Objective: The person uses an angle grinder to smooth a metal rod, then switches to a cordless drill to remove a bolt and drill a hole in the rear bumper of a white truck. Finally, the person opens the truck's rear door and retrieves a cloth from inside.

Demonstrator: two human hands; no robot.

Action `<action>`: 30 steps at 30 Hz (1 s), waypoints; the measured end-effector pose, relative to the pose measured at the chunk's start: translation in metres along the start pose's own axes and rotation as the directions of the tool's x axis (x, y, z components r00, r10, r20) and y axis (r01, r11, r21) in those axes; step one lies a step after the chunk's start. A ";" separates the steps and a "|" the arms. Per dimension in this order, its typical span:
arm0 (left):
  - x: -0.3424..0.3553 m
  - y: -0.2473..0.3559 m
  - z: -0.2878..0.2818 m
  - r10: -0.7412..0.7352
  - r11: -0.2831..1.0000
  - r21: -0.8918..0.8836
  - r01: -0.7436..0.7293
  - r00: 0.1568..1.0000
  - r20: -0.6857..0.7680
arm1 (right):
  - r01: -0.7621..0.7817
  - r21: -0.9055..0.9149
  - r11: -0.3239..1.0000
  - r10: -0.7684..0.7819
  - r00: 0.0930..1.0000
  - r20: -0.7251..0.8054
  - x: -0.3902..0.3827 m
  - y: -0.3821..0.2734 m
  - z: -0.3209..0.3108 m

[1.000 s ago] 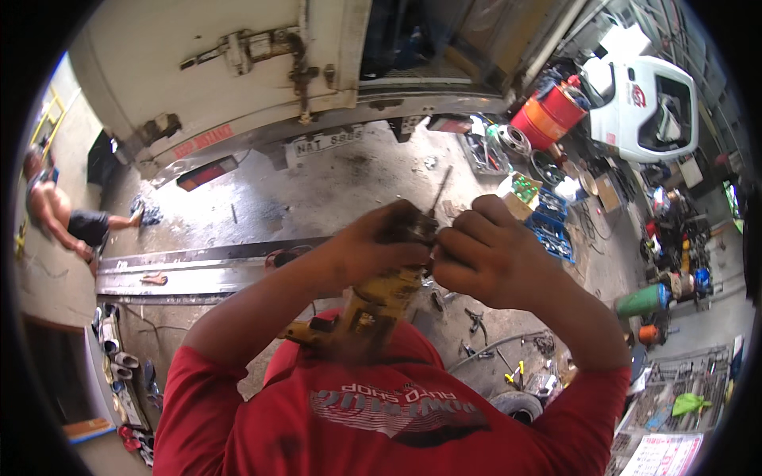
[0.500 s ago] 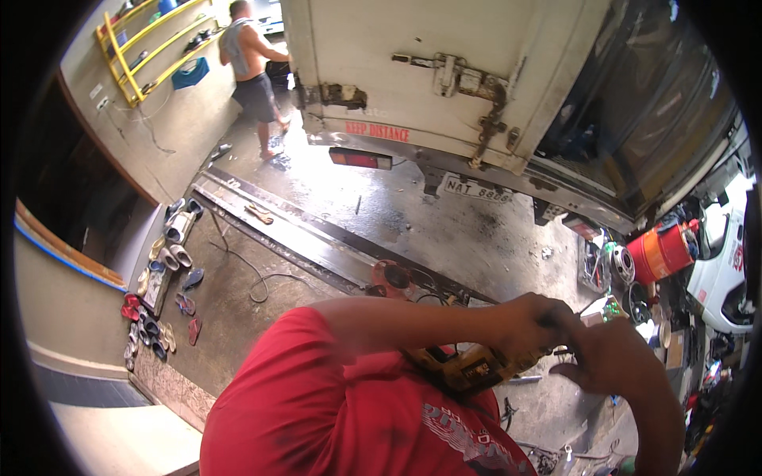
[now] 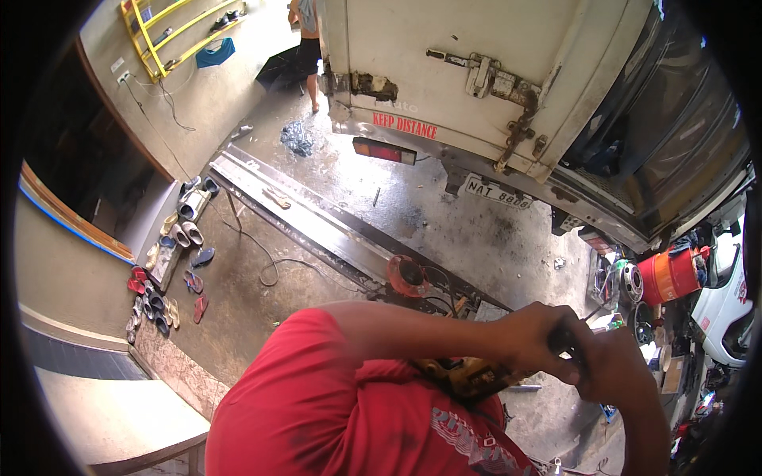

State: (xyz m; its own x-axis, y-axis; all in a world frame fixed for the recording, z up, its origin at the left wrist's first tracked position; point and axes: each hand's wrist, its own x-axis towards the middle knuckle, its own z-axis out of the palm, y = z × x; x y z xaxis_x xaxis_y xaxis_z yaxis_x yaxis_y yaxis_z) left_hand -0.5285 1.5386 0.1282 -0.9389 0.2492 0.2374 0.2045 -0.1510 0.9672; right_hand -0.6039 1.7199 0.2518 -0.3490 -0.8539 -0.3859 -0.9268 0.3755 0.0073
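At the left, shoes (image 3: 194,232) stand on the concrete floor (image 3: 238,305). A co-worker (image 3: 309,57), whole in view half a second ago, is now cut off by the picture's top, next to the truck's rear door (image 3: 381,47). The yellow power drill (image 3: 468,379) rests by the red shirt (image 3: 294,397), partly under the left forearm (image 3: 429,333). The left grip (image 3: 536,341) is curled around its dark front end; the right grip (image 3: 619,361) meets it there, though I cannot tell what its bent fingers hold. Both have stayed together, so the handling there seems uninterrupted. Farther right stands a red-orange drum (image 3: 660,278).
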 end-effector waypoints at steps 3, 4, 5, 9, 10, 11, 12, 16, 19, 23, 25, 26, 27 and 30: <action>-0.003 -0.006 0.002 0.007 0.997 0.071 -0.002 0.998 -0.065 | 0.049 0.010 0.999 -0.048 0.994 -0.093 0.002 0.000 0.010; -0.004 -0.008 0.002 0.024 0.995 0.101 -0.015 0.996 -0.085 | 0.075 0.029 0.997 -0.070 0.988 -0.140 0.002 -0.001 0.014; -0.005 -0.011 0.003 0.014 0.994 0.113 -0.003 0.995 -0.102 | 0.102 0.048 0.994 -0.091 0.978 -0.188 0.003 -0.002 0.019; -0.006 -0.011 0.004 -0.032 0.991 0.123 0.051 0.988 -0.154 | 0.109 0.182 0.977 -0.028 0.917 -0.398 0.005 0.003 0.057; -0.007 -0.009 0.004 -0.047 0.990 0.120 0.068 0.985 -0.168 | 0.137 0.236 0.962 -0.012 0.886 -0.463 0.008 0.002 0.068; -0.008 -0.013 0.006 -0.044 0.991 0.116 0.064 0.986 -0.161 | 0.167 0.286 0.943 0.009 0.851 -0.525 0.009 0.001 0.077; -0.007 -0.016 0.006 -0.037 0.992 0.114 0.055 0.987 -0.158 | 0.175 0.304 0.936 0.028 0.827 -0.562 0.009 0.000 0.085; 0.000 -0.014 -0.001 -0.100 0.987 0.126 0.099 0.995 0.008 | 0.080 0.336 0.938 0.113 0.848 -0.518 -0.002 -0.003 0.082; 0.013 -0.006 -0.016 -0.177 0.981 0.100 0.165 0.977 0.118 | -0.055 0.259 0.964 0.143 0.932 -0.333 -0.005 -0.008 0.043; 0.019 -0.032 -0.030 -0.101 0.907 -0.343 0.244 0.917 0.385 | -0.127 0.308 0.943 0.201 0.954 -0.224 -0.005 -0.025 0.015; 0.013 -0.032 -0.035 -0.102 0.840 -0.431 0.330 0.876 0.472 | -0.143 0.277 0.950 0.220 0.936 -0.273 -0.009 -0.028 0.015; 0.014 -0.040 -0.031 -0.069 0.831 -0.462 0.310 0.881 0.468 | -0.107 0.308 0.946 0.192 0.946 -0.262 -0.008 -0.026 0.016; 0.015 -0.051 -0.024 -0.036 0.822 -0.491 0.289 0.886 0.461 | -0.067 0.339 0.939 0.159 0.955 -0.251 -0.006 -0.025 0.017; 0.019 -0.042 -0.016 -0.066 0.932 -0.277 0.236 0.859 0.508 | 0.083 0.574 0.815 0.017 0.986 -0.165 0.003 -0.006 0.019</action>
State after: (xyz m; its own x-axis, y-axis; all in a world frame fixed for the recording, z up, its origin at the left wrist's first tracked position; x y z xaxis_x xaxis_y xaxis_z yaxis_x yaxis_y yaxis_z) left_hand -0.5590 1.5346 0.0908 -0.6793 0.7099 0.1858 -0.1075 -0.3466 0.9318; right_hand -0.5964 1.7217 0.2334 -0.3825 -0.8954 -0.2279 -0.7046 0.4422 -0.5550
